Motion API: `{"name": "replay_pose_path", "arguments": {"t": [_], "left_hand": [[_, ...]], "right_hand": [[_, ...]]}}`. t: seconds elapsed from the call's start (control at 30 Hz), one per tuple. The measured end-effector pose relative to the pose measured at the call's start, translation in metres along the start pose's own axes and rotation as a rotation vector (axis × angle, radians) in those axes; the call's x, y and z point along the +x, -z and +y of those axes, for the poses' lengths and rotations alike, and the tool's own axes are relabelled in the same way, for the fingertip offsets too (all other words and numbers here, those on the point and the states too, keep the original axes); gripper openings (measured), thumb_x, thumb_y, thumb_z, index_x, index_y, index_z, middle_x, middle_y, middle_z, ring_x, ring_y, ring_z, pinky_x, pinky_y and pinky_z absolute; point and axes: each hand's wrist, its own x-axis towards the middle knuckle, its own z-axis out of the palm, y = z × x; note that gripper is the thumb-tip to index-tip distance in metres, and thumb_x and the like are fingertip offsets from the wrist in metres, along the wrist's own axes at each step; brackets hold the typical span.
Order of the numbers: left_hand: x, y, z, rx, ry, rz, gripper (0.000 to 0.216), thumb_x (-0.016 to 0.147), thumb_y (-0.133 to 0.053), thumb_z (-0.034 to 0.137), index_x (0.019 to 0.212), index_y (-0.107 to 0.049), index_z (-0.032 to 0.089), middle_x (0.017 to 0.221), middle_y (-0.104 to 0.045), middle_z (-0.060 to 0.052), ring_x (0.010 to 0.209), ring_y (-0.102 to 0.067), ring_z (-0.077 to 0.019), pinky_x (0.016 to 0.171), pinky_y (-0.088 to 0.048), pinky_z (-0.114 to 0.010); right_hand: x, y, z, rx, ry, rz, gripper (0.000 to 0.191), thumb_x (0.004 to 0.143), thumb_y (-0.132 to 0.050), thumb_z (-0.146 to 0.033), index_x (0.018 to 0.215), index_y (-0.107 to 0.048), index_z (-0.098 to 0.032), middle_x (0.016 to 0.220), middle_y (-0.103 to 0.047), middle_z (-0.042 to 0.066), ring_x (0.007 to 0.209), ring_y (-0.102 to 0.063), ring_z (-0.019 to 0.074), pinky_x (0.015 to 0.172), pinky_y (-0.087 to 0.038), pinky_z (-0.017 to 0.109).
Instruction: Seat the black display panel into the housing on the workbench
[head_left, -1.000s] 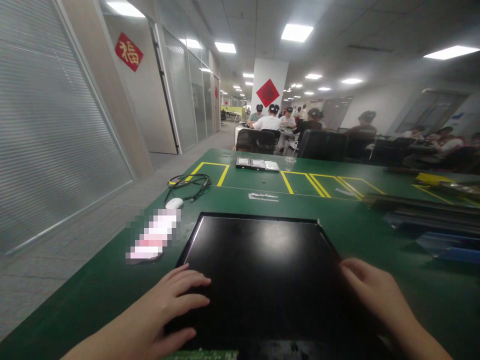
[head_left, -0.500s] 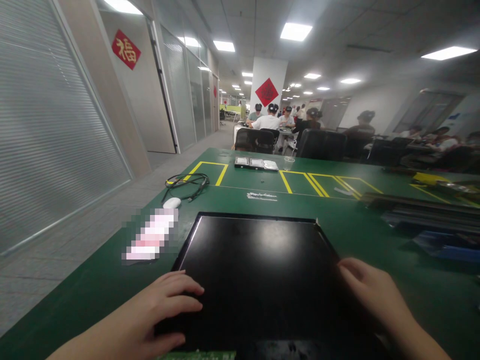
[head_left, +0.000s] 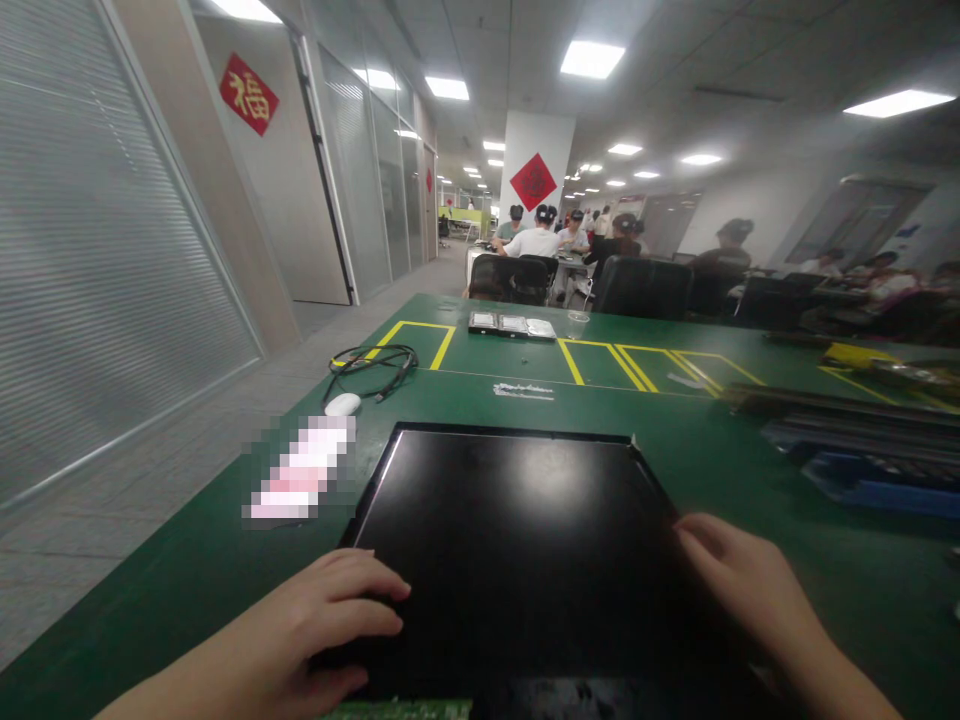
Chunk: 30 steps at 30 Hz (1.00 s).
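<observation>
A black LCD screen panel lies flat on the green table in front of me, its glossy face up and reflecting a ceiling light. My left hand rests over its left side, fingers apart with the tips on the dark surface and the thumb lower down. At the near left edge a strip of green circuit board shows. My right hand is closed at the panel's right edge, with the thumb side uppermost; its other fingers are largely hidden.
Left of the panel are a white computer mouse, a coiled black cable and a pixelated pinkish item. Hard drives sit at the far side. Dark strips and a blue part lie right. Several people sit beyond.
Both hands stay at the panel's sides with hardly any movement. The view has shifted very slightly.
</observation>
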Motion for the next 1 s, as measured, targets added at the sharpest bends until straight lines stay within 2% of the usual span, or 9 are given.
{"name": "replay_pose_path", "arguments": {"t": [0.3,0.83,0.9,1.0], "left_hand": [[0.0020,0.0016,0.0024,0.029,-0.010,-0.025,0.045,0.081,-0.064,0.013,0.118,-0.071,0.040,0.127,-0.073,-0.002,0.118,-0.065,-0.0248,0.106,-0.046,-0.041],[0.0040,0.0036,0.0073,0.157,-0.126,-0.054,0.051,0.084,-0.057,0.004,0.121,-0.068,0.038,0.127,-0.073,0.000,0.117,-0.065,-0.0192,0.107,-0.045,-0.034],[0.0033,0.0033,0.0074,0.198,-0.107,-0.047,0.049,0.083,-0.059,0.007,0.120,-0.068,0.037,0.128,-0.072,0.000,0.120,-0.063,-0.0204,0.106,-0.046,-0.035],[0.0022,0.0015,0.0063,0.284,-0.010,0.040,0.041,0.084,-0.061,0.015,0.118,-0.069,0.037,0.133,-0.069,-0.002,0.124,-0.061,-0.0253,0.105,-0.048,-0.041]], "right_hand": [[0.0009,0.0018,-0.0008,-0.001,-0.038,-0.031,0.040,0.078,-0.043,-0.055,0.086,-0.073,-0.030,0.081,-0.077,0.002,0.080,-0.070,0.0256,0.069,-0.049,0.035],[0.0042,0.0010,-0.0010,0.009,-0.029,-0.032,0.041,0.077,-0.042,-0.056,0.086,-0.072,-0.029,0.081,-0.076,0.003,0.080,-0.070,0.0263,0.072,-0.049,0.037],[0.0035,0.0008,0.0000,0.006,-0.033,-0.038,0.042,0.077,-0.042,-0.056,0.086,-0.072,-0.029,0.082,-0.076,0.003,0.081,-0.070,0.0268,0.073,-0.049,0.037],[0.0028,-0.0005,0.0023,-0.004,-0.034,-0.040,0.042,0.077,-0.042,-0.057,0.087,-0.073,-0.029,0.083,-0.077,0.003,0.082,-0.070,0.0273,0.074,-0.049,0.037]]}}
